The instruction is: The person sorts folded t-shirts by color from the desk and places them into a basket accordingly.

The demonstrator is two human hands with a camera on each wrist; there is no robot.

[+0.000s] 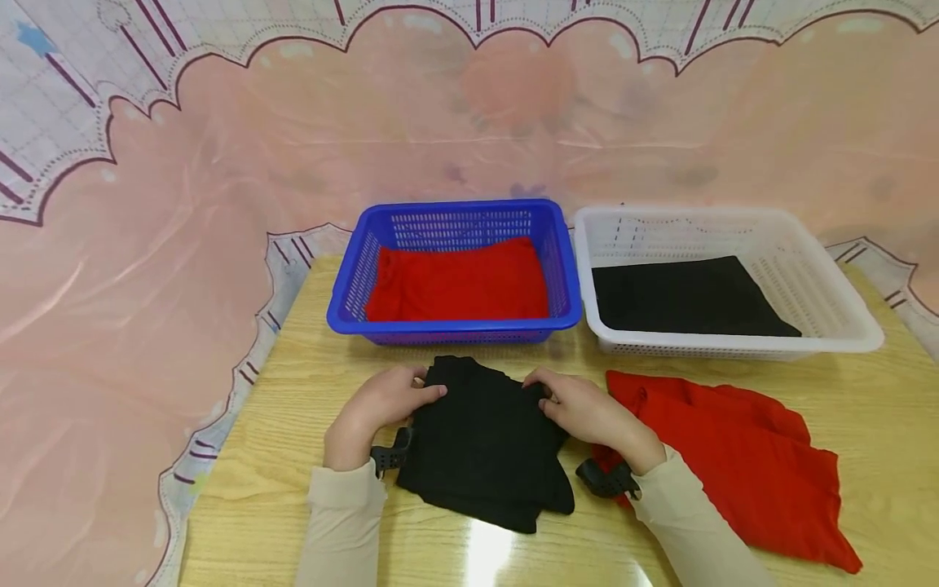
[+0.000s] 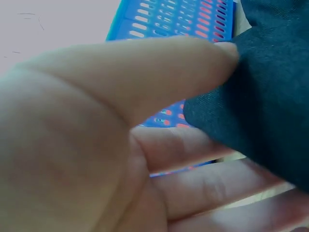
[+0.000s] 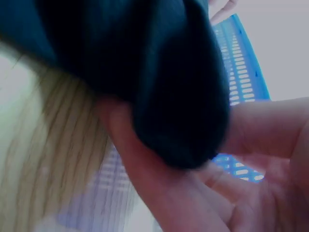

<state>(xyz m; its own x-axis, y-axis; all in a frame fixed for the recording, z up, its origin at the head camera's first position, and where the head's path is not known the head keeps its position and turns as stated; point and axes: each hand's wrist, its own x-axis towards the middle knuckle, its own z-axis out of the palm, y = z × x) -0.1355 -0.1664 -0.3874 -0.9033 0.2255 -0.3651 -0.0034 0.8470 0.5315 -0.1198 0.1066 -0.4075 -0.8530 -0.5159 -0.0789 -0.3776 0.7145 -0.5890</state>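
A black cloth (image 1: 484, 448), loosely folded with uneven lower edges, lies in front of the baskets. At its upper left edge my left hand (image 1: 377, 408) pinches it; the left wrist view shows the thumb (image 2: 193, 60) on top and the other fingers beneath. My right hand (image 1: 590, 412) grips the upper right edge. A rounded fold of the cloth (image 3: 183, 96) sits between thumb and fingers in the right wrist view. Beside and partly behind the right forearm, a rumpled red cloth (image 1: 741, 465) is spread on the table. Whether the black cloth is a garment, I cannot tell.
Behind the hands stands a blue basket (image 1: 455, 328) with a red cloth (image 1: 462, 285) inside. Right of it, a white basket (image 1: 734, 342) contains a flat black cloth (image 1: 675, 297). Both stand on a wooden table (image 1: 249, 489) against a patterned pink sheet (image 1: 440, 122).
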